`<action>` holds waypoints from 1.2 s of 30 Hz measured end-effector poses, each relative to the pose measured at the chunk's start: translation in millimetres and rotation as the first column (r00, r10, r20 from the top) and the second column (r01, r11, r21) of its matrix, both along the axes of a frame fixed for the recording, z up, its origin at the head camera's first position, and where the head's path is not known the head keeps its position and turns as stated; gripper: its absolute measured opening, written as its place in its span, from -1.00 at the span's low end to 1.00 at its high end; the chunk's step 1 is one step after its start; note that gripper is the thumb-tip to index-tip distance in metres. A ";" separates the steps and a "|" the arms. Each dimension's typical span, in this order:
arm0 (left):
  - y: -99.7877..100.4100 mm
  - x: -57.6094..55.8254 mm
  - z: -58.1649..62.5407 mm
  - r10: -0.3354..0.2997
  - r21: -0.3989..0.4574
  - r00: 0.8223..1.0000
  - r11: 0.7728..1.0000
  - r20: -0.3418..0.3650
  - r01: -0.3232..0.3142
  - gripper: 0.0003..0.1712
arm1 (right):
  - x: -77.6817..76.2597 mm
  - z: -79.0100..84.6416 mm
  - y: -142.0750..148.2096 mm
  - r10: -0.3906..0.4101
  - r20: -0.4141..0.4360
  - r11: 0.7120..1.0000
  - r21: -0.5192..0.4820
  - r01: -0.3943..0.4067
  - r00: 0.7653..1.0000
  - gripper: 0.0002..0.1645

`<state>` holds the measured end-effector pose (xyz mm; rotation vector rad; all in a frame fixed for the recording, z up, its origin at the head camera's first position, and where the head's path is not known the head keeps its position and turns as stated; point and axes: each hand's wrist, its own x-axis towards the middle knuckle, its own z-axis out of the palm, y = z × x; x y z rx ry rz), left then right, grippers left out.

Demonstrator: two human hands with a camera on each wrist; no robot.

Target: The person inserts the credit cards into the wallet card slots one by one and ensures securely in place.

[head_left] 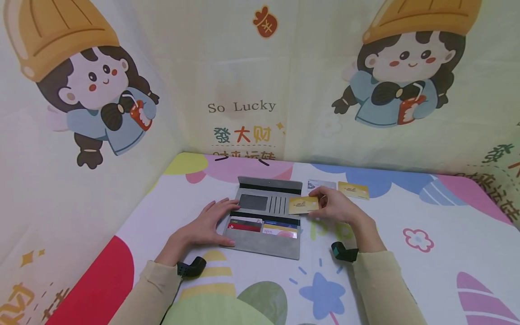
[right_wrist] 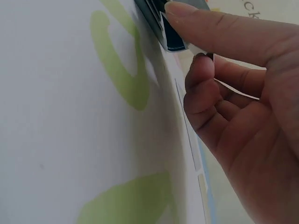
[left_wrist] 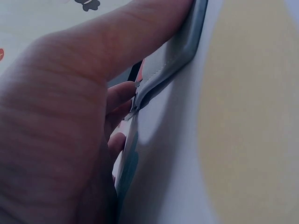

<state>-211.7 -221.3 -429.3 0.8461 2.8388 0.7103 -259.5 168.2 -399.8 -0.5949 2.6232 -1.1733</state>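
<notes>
A grey card wallet (head_left: 260, 247) lies unfolded on the table, with several cards (head_left: 245, 223) tucked in its lower pockets. At its left edge, my left hand (head_left: 205, 225) rests with fingers spread, the thumb on the lower flap and the fingertips by the upper half; the left wrist view shows the thumb (left_wrist: 135, 37) lying along the wallet's edge. Between thumb and fingers, my right hand (head_left: 335, 205) pinches a gold card (head_left: 300, 206). That card lies flat over the right edge of the wallet's upper half, beside a row of narrow slots (head_left: 278, 205).
Behind the right hand lie a silvery card (head_left: 317, 183) and another gold card (head_left: 354, 190). A brightly printed cloth (head_left: 406, 280) covers the table. Patterned cloth walls (head_left: 178, 81) stand at the back and left.
</notes>
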 end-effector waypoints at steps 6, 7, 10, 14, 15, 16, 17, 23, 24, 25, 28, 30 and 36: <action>-0.3 -0.1 -0.1 0.004 -0.006 1.000 1.000 0.006 -0.004 0.13 | -0.9 -1.6 7.1 0.010 0.070 1.000 0.010 -0.010 0.997 -0.28; -0.3 -0.1 -0.2 0.005 -0.008 1.000 1.000 0.006 -0.005 0.13 | -1.2 -1.9 8.8 0.009 0.081 1.000 0.007 -0.010 0.997 -0.29; 0.0 -0.3 -0.3 0.006 -0.006 1.000 1.000 0.007 -0.006 0.13 | -1.8 -2.2 13.7 0.011 0.100 1.000 -0.010 -0.010 0.995 -0.33; 0.3 -0.6 -0.3 0.008 -0.005 1.000 1.000 0.008 -0.007 0.13 | -1.4 -1.7 17.6 0.020 0.106 0.999 -0.039 -0.016 0.994 -0.38; 0.2 -0.6 -0.3 0.008 -0.006 1.000 1.000 0.007 -0.008 0.13 | -1.2 -1.7 17.9 0.019 0.105 0.999 -0.041 -0.015 0.994 -0.38; 0.2 -0.6 -0.3 0.008 -0.005 1.000 1.000 0.007 -0.008 0.13 | -1.1 -1.8 18.0 0.017 0.105 0.999 -0.042 -0.013 0.994 -0.39; 0.3 -0.7 -0.3 0.008 -0.003 1.000 1.000 0.006 -0.008 0.13 | -1.1 -1.6 18.0 0.019 0.104 0.999 -0.040 -0.015 0.994 -0.39; 0.6 -1.0 -0.4 0.011 0.001 1.000 1.000 0.013 -0.011 0.13 | -0.9 -1.4 14.6 0.008 0.094 1.000 -0.025 -0.005 0.996 -0.39; 0.6 -0.9 -0.4 0.012 -0.001 1.000 1.000 0.013 -0.012 0.13 | -0.8 -1.5 13.9 0.008 0.091 1.000 -0.025 -0.006 0.996 -0.39; 0.5 -1.0 -0.5 0.012 -0.001 1.000 1.000 0.013 -0.012 0.13 | -0.7 -1.5 13.2 0.008 0.089 1.000 -0.024 -0.005 0.996 -0.39; 0.3 -1.0 -0.5 0.010 -0.004 1.000 1.000 0.013 -0.010 0.14 | -0.6 -1.7 11.5 0.013 0.085 1.000 -0.025 -0.011 0.996 -0.39; 0.2 -1.2 -0.5 0.008 -0.002 1.000 1.000 0.012 -0.008 0.14 | -0.6 -1.5 10.0 0.017 0.086 0.999 -0.031 -0.014 0.996 -0.39; 0.4 -2.1 -1.0 -0.007 0.005 1.000 1.000 -0.002 0.007 0.13 | -1.1 -2.5 3.8 0.023 0.083 0.999 -0.036 -0.020 0.996 -0.40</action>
